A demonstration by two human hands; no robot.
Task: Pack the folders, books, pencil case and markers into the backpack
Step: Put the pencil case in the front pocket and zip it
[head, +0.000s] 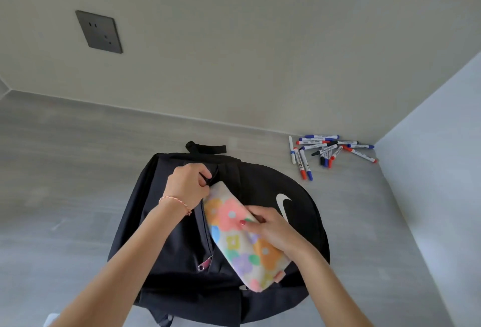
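- The black backpack (182, 243) lies flat on the grey counter (65, 170), its top handle toward the wall and its zip opening running up the middle.
- The left hand (188, 186) curls its fingers round the edge of the opening near the top and pulls the fabric aside.
- The right hand (270, 230) holds the floral pencil case (234, 233), thumb on the upper face and fingers wrapped under its right edge; the case's far end is nosed into the gap, the rest lying slantwise on the bag.
- To do this step well, I'd say the left hand should keep the mouth wide while the right slides the case in lengthwise along the zip line, so the soft fabric doesn't snag on the teeth.
- The pink zipper pull (204, 265) sits low on the track, so the opening looks long enough.
- The markers (328, 151) lie in a loose heap near the corner, well apart from the bag, not yet packed.
- No folders or books are visible outside; they may be inside already, but I cannot tell.
- A dark wall socket (99, 32) sits on the pale back wall, and a lighter side wall (437, 170) closes the right.
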